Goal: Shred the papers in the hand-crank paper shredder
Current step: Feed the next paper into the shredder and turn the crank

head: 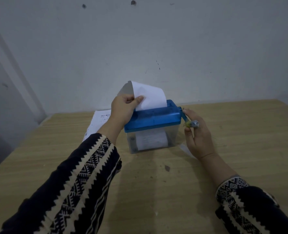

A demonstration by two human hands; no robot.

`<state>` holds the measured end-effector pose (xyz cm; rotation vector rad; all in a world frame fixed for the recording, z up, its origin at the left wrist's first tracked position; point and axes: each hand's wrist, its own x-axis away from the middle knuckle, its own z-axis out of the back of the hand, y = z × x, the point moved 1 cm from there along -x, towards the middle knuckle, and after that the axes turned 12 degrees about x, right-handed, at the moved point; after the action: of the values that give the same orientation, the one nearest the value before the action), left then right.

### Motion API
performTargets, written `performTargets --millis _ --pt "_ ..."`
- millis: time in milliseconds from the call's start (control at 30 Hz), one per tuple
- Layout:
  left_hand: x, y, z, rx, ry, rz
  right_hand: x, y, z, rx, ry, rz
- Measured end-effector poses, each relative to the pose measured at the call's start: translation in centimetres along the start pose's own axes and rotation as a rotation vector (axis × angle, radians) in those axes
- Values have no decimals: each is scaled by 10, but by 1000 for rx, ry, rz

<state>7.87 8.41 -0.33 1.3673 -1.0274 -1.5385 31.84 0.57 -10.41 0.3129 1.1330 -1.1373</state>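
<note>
Shredder (152, 123) sitting mid-counter (224, 149), feeding one sheet (150, 97) pinched in left hand (123, 107), right hand (197, 137) loosely curling on crank (190, 123); strips (151, 141) already filling bin, more papers (98, 124) waiting behind left.
</note>
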Motion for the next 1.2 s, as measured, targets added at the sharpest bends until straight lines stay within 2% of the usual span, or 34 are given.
performTargets --millis 133,333,533,667,867,1067,1133,1200 --pt "-2 -1 1 0 10 6 -8 -4 -5 16 1 -15" --pt "-2 0 2 -15 -3 5 -20 -16 -3 -154 63 -90" --pt "3 1 0 -30 10 -4 -47 -22 4 -152 67 -251" --pt "4 2 1 -39 3 -9 -62 -24 8 -202 -45 -377" --pt "6 2 1 -34 -14 -23 -87 -31 12 -150 -190 -587" --pt "7 0 2 -47 -25 -33 -102 -33 12 -141 -418 -831" --pt "9 2 1 -49 -19 -25 -102 -31 10 -201 -489 -966" --pt "11 1 1 -64 -17 -27 -97 -28 7 -371 -538 -1094"
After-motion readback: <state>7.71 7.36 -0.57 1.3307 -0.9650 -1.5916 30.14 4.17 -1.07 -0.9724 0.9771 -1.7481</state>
